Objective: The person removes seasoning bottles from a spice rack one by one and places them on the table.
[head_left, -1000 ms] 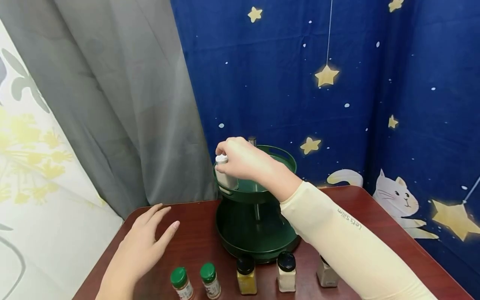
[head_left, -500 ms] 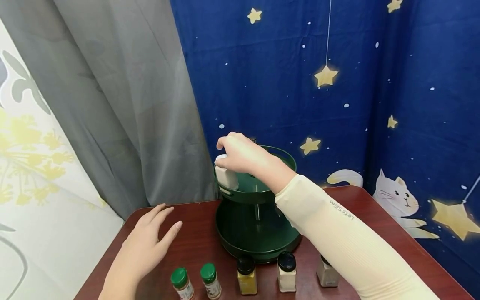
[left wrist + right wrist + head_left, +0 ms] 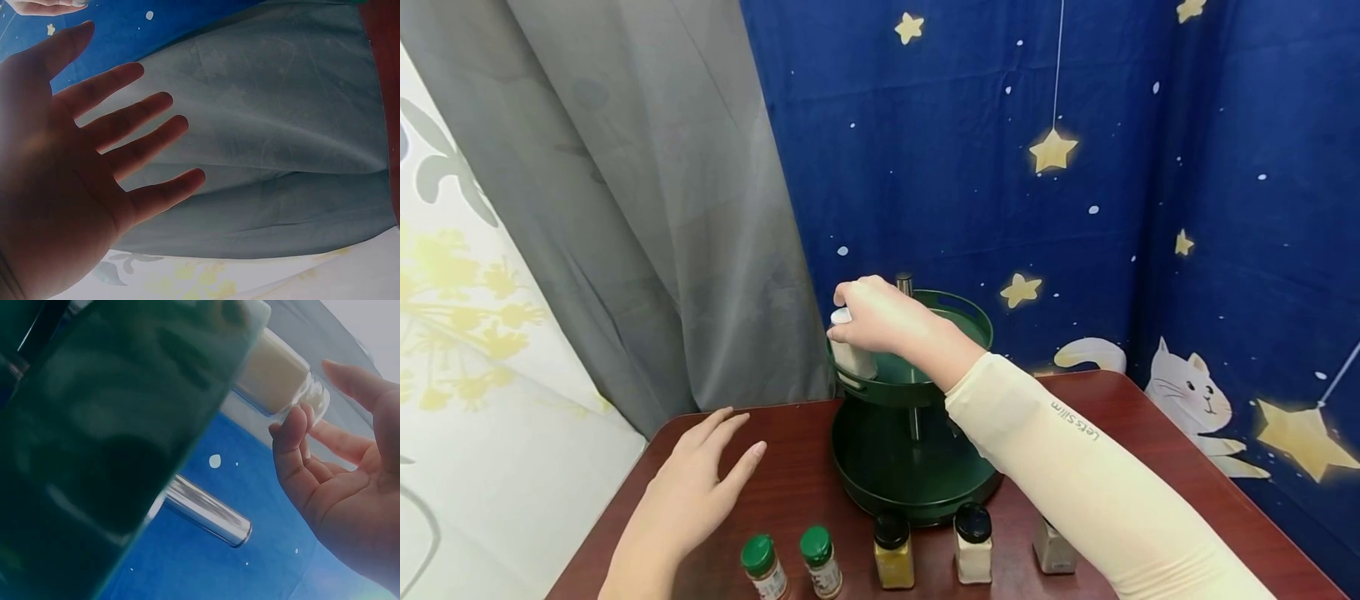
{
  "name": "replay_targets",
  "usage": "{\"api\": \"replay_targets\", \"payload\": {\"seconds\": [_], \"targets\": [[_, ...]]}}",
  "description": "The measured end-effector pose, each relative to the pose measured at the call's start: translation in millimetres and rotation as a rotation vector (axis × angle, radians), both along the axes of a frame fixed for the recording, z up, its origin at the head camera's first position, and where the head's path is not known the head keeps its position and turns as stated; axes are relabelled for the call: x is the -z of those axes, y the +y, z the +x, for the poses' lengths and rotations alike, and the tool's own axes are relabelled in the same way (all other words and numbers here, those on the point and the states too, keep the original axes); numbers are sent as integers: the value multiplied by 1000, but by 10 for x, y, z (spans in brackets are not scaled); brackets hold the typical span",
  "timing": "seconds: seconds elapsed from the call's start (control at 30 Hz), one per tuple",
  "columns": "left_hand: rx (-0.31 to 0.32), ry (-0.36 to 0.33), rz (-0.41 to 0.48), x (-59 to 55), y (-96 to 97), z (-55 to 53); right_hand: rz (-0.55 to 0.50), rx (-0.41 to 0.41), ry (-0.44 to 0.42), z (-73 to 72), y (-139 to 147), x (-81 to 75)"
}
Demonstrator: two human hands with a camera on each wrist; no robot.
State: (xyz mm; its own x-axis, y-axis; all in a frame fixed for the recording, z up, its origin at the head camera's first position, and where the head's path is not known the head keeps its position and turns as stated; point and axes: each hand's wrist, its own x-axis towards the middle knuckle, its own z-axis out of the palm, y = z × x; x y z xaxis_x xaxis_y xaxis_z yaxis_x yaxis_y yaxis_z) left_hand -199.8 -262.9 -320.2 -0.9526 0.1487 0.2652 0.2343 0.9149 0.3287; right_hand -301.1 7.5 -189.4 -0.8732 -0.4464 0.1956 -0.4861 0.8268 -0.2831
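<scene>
A glass spice jar [image 3: 855, 360] with a pale filling and white cap stands at the left of the upper tray [image 3: 897, 394] of a dark green two-tier turntable. My right hand [image 3: 883, 315] is at its cap. In the right wrist view, fingertips [image 3: 294, 425] overlap the cap, while the thumb [image 3: 350, 378] stands a little apart from it. My left hand [image 3: 688, 483] hovers over the table's left side, holding nothing; the left wrist view has its fingers spread.
Two green-capped shakers [image 3: 822, 562] and three black-capped square jars [image 3: 893, 554] line the front of the dark red table [image 3: 790, 483]. The lower tray [image 3: 917, 500] sits behind them. A metal post [image 3: 212, 515] rises through the turntable. Curtains hang behind.
My right hand lifted slightly at the cap, then came down again. The jar stays on the upper tray. My left hand has barely shifted.
</scene>
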Motion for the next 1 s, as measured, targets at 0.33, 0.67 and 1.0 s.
{"api": "replay_targets", "payload": {"seconds": [0.33, 0.67, 1.0], "targets": [[3, 8, 9, -3, -17, 19, -8, -10, 32, -18, -15, 60], [3, 20, 10, 2, -24, 24, 0, -14, 47, -20, -18, 82], [-3, 15, 2, 3, -25, 12, 10, 17, 68, -4, -4, 103]]}}
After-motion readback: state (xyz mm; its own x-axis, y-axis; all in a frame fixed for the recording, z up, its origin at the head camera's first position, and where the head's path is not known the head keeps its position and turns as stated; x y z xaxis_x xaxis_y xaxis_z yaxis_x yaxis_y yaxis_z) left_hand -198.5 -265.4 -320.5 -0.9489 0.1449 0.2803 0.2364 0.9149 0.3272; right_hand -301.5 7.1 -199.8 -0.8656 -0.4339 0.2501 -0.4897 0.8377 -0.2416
